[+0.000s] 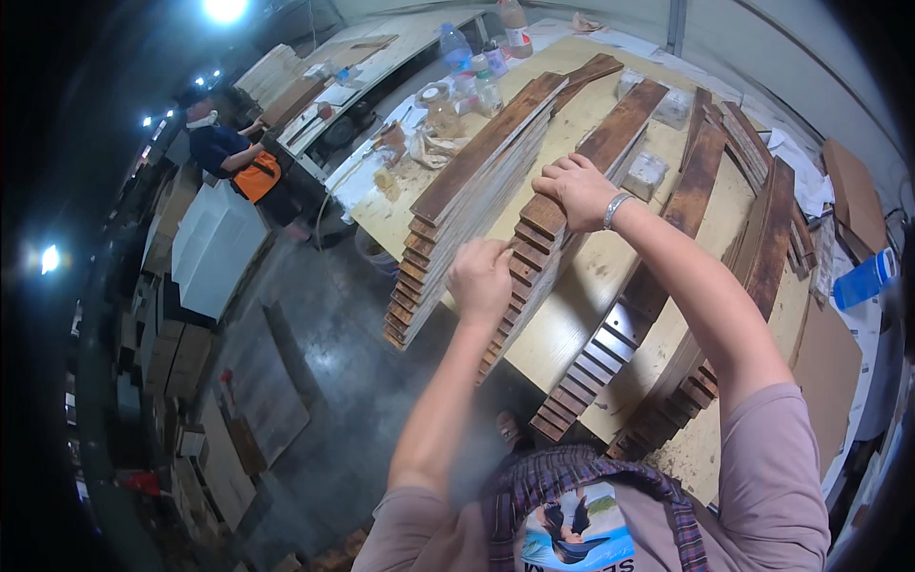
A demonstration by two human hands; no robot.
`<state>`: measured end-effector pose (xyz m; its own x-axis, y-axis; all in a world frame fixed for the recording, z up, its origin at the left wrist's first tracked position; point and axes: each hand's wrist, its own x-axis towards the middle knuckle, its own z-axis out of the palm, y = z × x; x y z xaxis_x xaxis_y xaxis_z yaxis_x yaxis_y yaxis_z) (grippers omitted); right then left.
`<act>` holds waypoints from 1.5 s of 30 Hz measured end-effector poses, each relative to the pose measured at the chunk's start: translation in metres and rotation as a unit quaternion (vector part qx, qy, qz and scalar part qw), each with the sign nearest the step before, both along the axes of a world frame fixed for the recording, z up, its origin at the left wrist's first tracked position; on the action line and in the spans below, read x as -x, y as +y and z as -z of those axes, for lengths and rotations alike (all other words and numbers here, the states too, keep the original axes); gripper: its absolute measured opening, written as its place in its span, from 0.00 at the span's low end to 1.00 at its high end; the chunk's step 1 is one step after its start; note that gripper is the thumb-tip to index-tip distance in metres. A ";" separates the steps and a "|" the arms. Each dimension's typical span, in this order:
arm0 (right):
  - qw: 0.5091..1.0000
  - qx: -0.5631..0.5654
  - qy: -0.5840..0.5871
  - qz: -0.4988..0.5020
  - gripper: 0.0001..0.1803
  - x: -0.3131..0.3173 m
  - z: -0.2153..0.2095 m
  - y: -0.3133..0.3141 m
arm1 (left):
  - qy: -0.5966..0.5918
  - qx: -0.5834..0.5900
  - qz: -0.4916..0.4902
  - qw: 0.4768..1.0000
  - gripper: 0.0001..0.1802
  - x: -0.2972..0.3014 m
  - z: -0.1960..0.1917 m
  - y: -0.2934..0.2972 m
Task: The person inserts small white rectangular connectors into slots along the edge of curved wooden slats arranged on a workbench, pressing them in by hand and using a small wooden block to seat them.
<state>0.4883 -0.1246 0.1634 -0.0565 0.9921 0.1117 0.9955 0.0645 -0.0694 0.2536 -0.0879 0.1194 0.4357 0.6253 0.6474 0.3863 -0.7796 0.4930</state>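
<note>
Two bare hands at one stepped stack of brown-stained wooden slats (pixel 624 124), on the table (pixel 562 329). Right hand (pixel 577 195) drapes over top slat, fingers bent; left hand (pixel 479 281) curls at stepped ends, pinch unclear. Judged stiff, collectively heavy; best held by long edges.

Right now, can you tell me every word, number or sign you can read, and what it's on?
Chest print: large lettering runs under a colourful picture, cut off by the lower edge; I won't copy it out.
Red-labelled bottle: too small to read.
Blue container at the right: any marks are too blurred to read.
I can make out no other writing clearly.
</note>
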 end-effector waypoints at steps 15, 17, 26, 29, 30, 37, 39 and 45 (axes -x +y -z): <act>0.996 -0.078 0.029 -0.019 0.22 -0.002 0.007 -0.004 | -0.033 -0.031 -0.035 0.998 0.05 0.003 0.026 -0.015; 0.995 -0.089 0.027 -0.035 0.23 -0.003 0.010 -0.002 | -0.018 -0.045 -0.026 0.998 0.06 0.007 0.039 -0.025; 0.993 -0.104 0.018 -0.048 0.30 -0.032 0.038 0.013 | -0.053 -0.016 -0.067 0.996 0.08 0.001 0.048 -0.036; 0.996 -0.078 0.020 -0.039 0.32 -0.022 0.027 0.011 | -0.047 0.027 -0.027 0.998 0.06 0.002 0.051 -0.049; 0.996 -0.076 0.022 -0.038 0.33 -0.020 0.028 0.012 | -0.065 0.020 -0.045 0.997 0.06 0.001 0.048 -0.043; 0.991 -0.126 0.005 -0.052 0.35 -0.030 0.035 0.013 | -0.066 0.072 -0.032 0.995 0.06 -0.001 0.043 -0.044; 0.995 -0.083 0.015 -0.043 0.36 -0.026 0.032 0.016 | -0.063 0.064 -0.029 0.996 0.05 0.002 0.043 -0.039; 0.996 -0.076 0.019 -0.037 0.35 -0.024 0.030 0.015 | -0.037 0.052 -0.052 0.997 0.04 -0.004 0.048 -0.027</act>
<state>0.5120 -0.1096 0.1333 -0.1212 0.9571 0.2631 0.9846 0.1495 -0.0902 0.2581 -0.1150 0.0714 0.3191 0.7302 0.6042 0.4212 -0.6803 0.5997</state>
